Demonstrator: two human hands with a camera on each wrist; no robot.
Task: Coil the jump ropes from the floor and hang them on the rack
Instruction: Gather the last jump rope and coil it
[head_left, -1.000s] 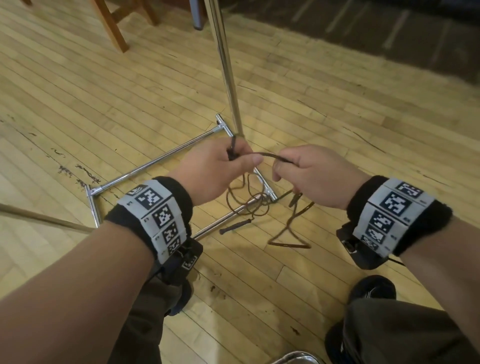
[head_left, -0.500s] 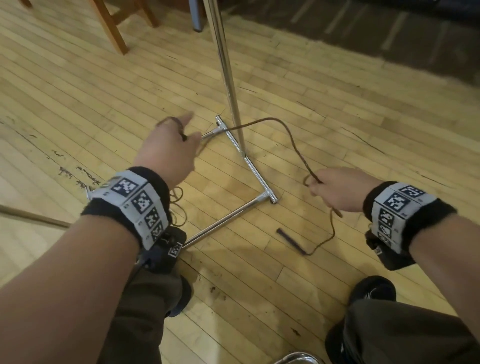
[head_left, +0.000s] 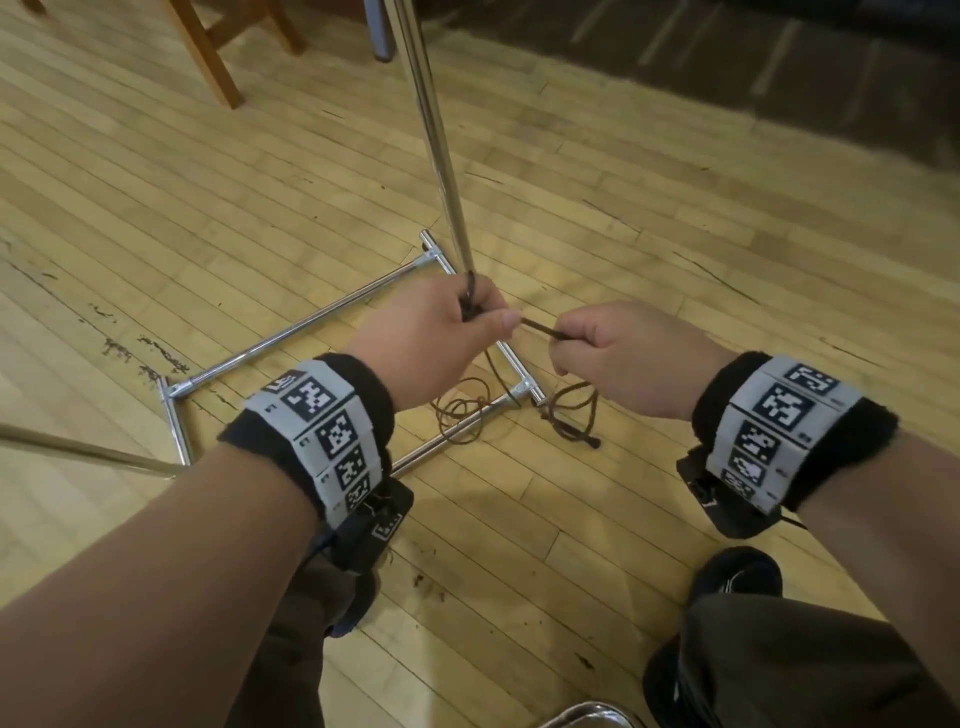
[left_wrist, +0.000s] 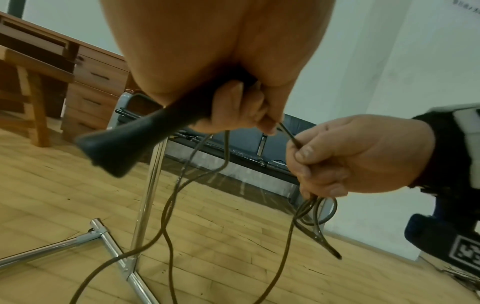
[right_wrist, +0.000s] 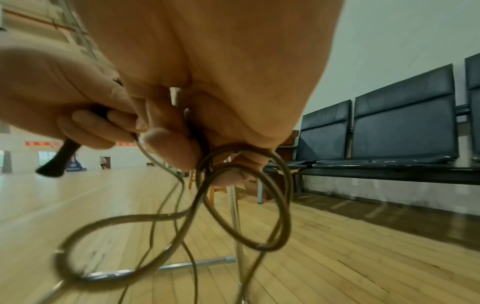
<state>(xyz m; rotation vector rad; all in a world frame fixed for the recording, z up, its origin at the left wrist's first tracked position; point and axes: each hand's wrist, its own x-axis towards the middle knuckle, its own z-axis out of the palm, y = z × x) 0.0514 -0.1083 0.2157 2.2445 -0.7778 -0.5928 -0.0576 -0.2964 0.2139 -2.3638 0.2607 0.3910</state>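
The left hand (head_left: 441, 332) grips a black handle (left_wrist: 109, 152) and rope (head_left: 537, 326) loops; the right hand (head_left: 623, 358) pinches the next stretch. Coiling looks partway: below the hands, slack lies across the rack (head_left: 439, 130) base. Hanging remains.

Light wood-plank floor (head_left: 156, 218) with dark scuffs at left, going dark brown along the far strip (head_left: 727, 67). Plain pale wall (left_wrist: 428, 72) behind a row of dark padded seats on a metal frame (right_wrist: 405, 131); wooden drawer unit (left_wrist: 96, 82) and wooden chair legs (head_left: 208, 57) at far left. In the right wrist view, an open hall floor runs far left to a pale wall with red banners (right_wrist: 124, 144) and a doorway (right_wrist: 105, 161), evenly lit.
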